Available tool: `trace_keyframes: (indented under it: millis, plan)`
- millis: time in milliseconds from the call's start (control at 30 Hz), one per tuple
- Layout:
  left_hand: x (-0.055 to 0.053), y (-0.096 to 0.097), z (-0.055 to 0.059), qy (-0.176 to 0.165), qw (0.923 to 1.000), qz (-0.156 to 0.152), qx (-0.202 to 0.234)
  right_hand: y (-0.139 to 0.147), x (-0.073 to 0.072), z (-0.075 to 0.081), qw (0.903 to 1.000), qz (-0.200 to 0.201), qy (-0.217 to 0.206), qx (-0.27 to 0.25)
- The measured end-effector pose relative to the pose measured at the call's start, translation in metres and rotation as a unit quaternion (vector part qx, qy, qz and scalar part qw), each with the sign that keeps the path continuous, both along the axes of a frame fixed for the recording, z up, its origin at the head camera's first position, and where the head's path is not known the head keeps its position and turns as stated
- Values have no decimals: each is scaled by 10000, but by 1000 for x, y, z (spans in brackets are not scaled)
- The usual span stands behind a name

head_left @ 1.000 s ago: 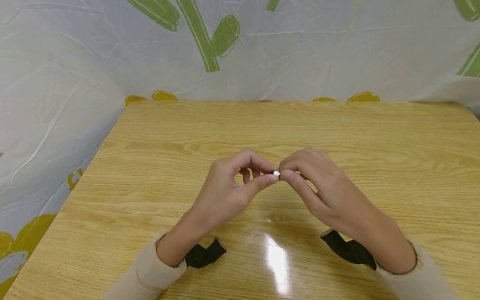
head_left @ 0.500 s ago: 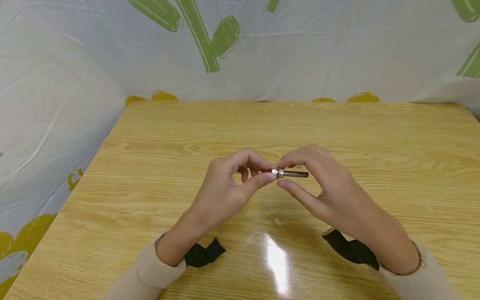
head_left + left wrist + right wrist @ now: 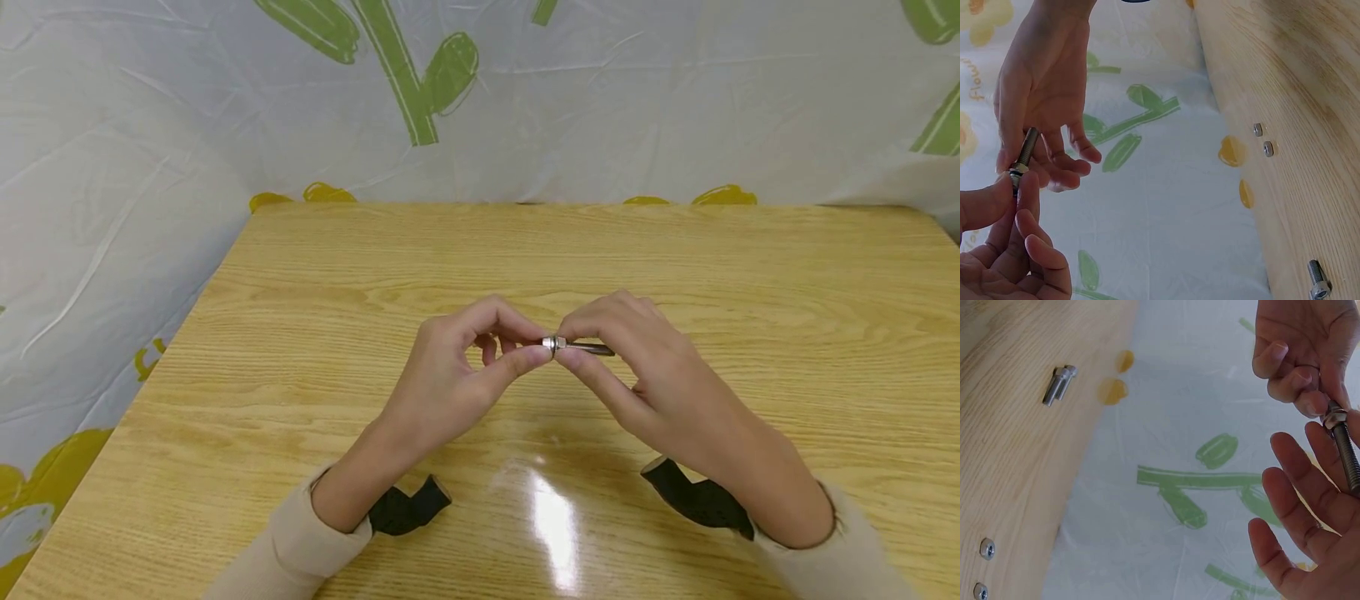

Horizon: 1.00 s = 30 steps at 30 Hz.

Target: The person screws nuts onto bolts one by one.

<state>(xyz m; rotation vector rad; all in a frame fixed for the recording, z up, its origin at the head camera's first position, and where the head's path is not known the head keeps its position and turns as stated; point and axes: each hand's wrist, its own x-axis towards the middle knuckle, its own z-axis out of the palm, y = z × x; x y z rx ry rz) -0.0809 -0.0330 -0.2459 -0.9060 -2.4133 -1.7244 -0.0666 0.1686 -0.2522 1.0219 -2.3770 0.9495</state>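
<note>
Between both hands lies a dark metal bolt (image 3: 592,348), its threaded shank pointing right in the head view. A shiny hex nut (image 3: 561,342) is on the shank, close to the end at my left fingers. My left hand (image 3: 457,375) pinches that end between thumb and index finger, covering much of it. From the other side, my right hand (image 3: 648,375) has thumb and index finger at the nut, pinching it. In the left wrist view, the bolt (image 3: 1028,147) stands up out of the left fingertips. The right wrist view shows the right hand's (image 3: 1300,525) other fingers spread.
A wooden table (image 3: 337,267) lies beneath the hands, with a flower-printed cloth (image 3: 562,108) behind it. Two loose nuts (image 3: 1262,139) and a bolt (image 3: 1318,280) lie on the tabletop in the left wrist view. Two bolts (image 3: 1059,385) lie side by side in the right wrist view.
The right thumb and index finger came apart from the nut half a second ago, baring the shank, and now close on it again. The left hand keeps its pinch and place.
</note>
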Motion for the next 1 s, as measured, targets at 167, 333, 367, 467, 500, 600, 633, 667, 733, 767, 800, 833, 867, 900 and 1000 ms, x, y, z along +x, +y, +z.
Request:
trace_keyframes:
  millis: [167,333,367,467,500,600,633,667,733,767,800,833,867,900,1000]
  plan:
    - [1,1,0,-1,10000,2,7,-3,1,0,9999,-116,6,-43]
    - [1,1,0,11,10000,2,-34,-1,2,1,9992,-323,-221,43]
    - [1,1,0,14,10000,9,-43,1,2,0,9991,-351,-250,51]
    - [0,1,0,37,10000,22,-63,6,0,-6,9991,-358,-231,30]
    - [0,1,0,56,10000,18,-58,8,-1,-8,9993,-329,-147,15]
    - [0,0,0,87,10000,12,-31,10,-5,-14,9998,-128,147,-94]
    - [0,0,0,90,10000,7,-18,10,-7,-15,9996,-60,248,-127]
    - [0,0,0,87,10000,11,-11,10,-8,-16,9992,11,355,-159]
    - [0,0,0,75,10000,19,2,10,-9,-16,9985,105,493,-209]
    - [0,0,0,66,10000,20,8,9,-9,-16,9981,134,549,-226]
    - [0,0,0,53,10000,26,4,9,-9,-16,9979,145,578,-236]
    - [0,0,-1,40,10000,33,0,9,-9,-15,9978,148,597,-238]
    - [0,0,0,29,10000,35,5,9,-9,-15,9977,155,610,-241]
    - [0,0,-1,20,10000,38,1,9,-9,-15,9978,155,602,-245]
    - [0,0,-1,1,10000,48,-8,8,-8,-15,9980,158,546,-258]
